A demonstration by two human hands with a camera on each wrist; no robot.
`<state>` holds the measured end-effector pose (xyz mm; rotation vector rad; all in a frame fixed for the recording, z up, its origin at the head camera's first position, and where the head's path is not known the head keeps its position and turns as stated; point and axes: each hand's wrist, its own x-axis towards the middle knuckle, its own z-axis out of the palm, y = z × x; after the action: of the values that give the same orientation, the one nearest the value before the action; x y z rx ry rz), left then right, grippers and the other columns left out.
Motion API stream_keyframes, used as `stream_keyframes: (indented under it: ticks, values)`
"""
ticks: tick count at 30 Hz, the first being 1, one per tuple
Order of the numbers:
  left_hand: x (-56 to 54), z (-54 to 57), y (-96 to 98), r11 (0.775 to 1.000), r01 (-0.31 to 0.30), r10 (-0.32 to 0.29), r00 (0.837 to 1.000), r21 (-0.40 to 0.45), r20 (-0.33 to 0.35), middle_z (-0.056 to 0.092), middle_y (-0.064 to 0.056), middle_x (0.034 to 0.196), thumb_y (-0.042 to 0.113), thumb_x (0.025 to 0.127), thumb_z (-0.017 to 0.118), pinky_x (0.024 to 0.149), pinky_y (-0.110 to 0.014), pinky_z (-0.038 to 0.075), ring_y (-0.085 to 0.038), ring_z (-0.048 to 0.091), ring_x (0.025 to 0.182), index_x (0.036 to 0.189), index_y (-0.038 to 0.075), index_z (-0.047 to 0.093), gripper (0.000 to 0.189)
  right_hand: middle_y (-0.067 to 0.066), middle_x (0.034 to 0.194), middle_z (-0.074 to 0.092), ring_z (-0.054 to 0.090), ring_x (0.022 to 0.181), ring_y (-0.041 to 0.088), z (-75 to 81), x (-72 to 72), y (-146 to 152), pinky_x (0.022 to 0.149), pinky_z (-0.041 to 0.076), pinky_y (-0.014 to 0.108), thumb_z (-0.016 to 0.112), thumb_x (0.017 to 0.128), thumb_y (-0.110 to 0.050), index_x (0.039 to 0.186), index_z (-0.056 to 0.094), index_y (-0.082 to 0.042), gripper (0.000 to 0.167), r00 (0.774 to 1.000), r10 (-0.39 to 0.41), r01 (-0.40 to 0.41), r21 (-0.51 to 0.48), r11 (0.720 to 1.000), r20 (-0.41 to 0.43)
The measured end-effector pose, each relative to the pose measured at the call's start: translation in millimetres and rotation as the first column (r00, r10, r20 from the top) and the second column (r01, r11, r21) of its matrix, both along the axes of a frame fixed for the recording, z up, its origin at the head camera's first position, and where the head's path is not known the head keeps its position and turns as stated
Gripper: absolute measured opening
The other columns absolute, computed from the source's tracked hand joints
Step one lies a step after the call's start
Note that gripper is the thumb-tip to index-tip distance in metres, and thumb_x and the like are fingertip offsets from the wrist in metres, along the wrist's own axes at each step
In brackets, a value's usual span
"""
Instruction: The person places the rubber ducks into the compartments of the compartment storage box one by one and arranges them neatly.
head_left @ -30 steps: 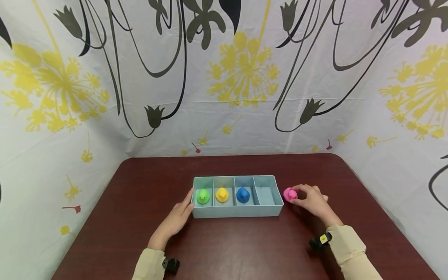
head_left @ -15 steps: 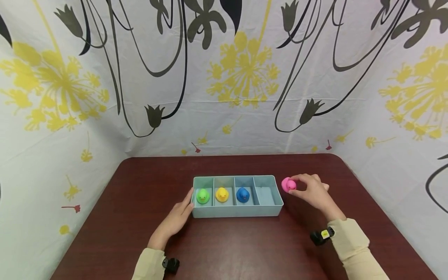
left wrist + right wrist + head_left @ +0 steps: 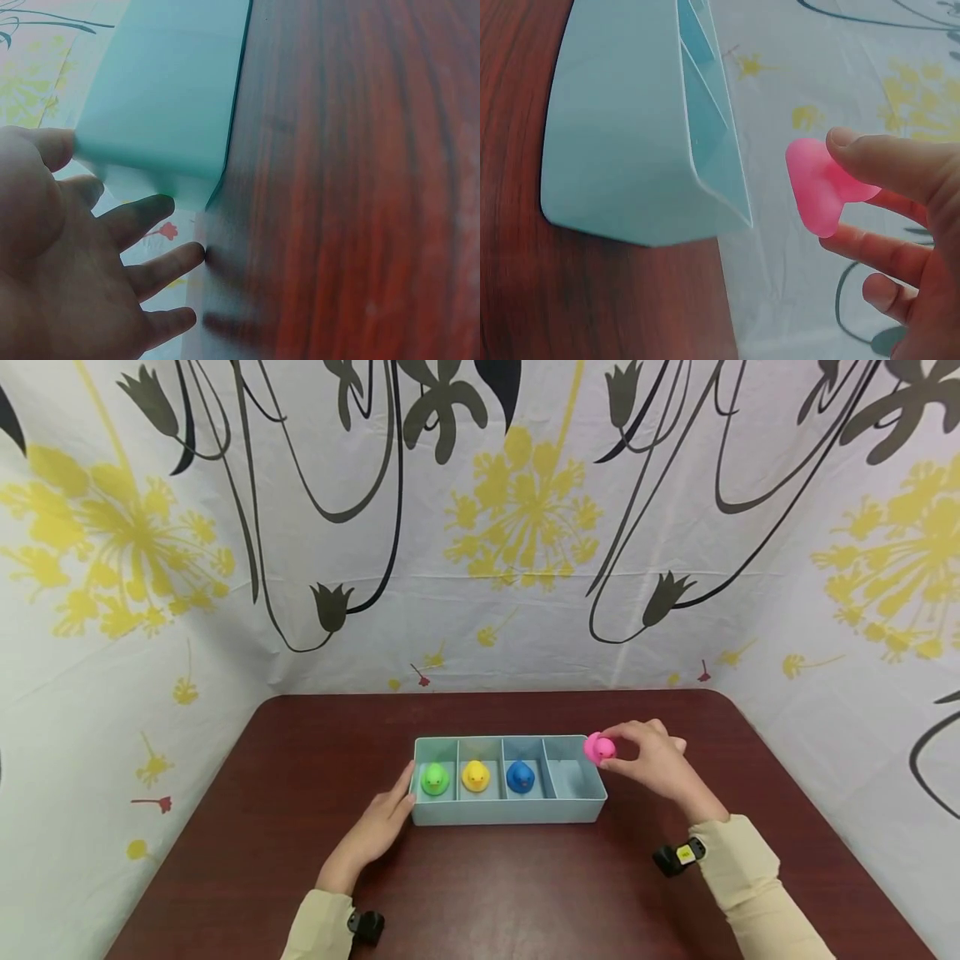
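Observation:
A pale blue box [image 3: 510, 812] with a row of compartments stands on the table. From the left its compartments hold a green rubber duck [image 3: 435, 780], a yellow rubber duck [image 3: 476, 777] and a blue rubber duck [image 3: 521, 777]; the rightmost one is bare. Between thumb and fingers my right hand [image 3: 651, 762] pinches a pink rubber duck [image 3: 599, 749], raised at the box's right rim. In the right wrist view the pink duck [image 3: 817, 184] hangs beside the box's end. My left hand [image 3: 375, 825] rests with extended fingers against the box's left end, thumb at the near corner.
The dark red-brown table [image 3: 480, 893] has rounded far corners. Behind it and on both sides hangs a white cloth [image 3: 420, 552] with printed flowers. Black cameras are strapped at the left wrist [image 3: 367, 928] and right wrist [image 3: 678, 857].
My right hand has lifted the pink duck off the table and carried it up and left to the box's right rim. The left hand and the box have stayed in place.

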<state>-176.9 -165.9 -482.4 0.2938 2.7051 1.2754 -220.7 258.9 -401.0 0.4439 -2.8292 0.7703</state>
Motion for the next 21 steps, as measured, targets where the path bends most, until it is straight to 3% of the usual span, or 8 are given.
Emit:
stream_keyframes:
  ticks: [12, 21]
  values:
    - [1.2, 0.6, 0.2, 1.000, 0.002, -0.002, 1.000, 0.005, 0.003, 0.034, -0.016, 0.152, 0.030, 0.105, 0.037, 0.110, -0.059, 0.026, -0.038, 0.031, 0.139, 0.155, 0.024, 0.013, 0.056, 0.007, 0.107, 0.067, 0.042, 0.095, 0.022, -14.4, -4.7, -23, 0.071, 0.019, 0.044, 0.084, 0.071, -0.026, 0.108, 0.071, -0.015, 0.041, 0.997, 0.059, -0.060, 0.007, 0.998, 0.044]
    - [2.1, 2.6, 1.2, 1.000, -0.007, 0.007, 1.000, 0.001, 0.013, 0.035, -0.015, 0.152, 0.032, 0.105, 0.035, 0.109, -0.060, 0.026, -0.039, 0.030, 0.139, 0.155, 0.026, 0.013, 0.055, 0.000, 0.100, 0.068, 0.042, 0.090, 0.018, -31.0, -10.1, -33, 0.070, 0.018, 0.044, 0.085, 0.070, -0.027, 0.102, 0.073, -0.019, 0.036, 0.995, 0.071, -0.077, 0.082, 0.994, 0.068]
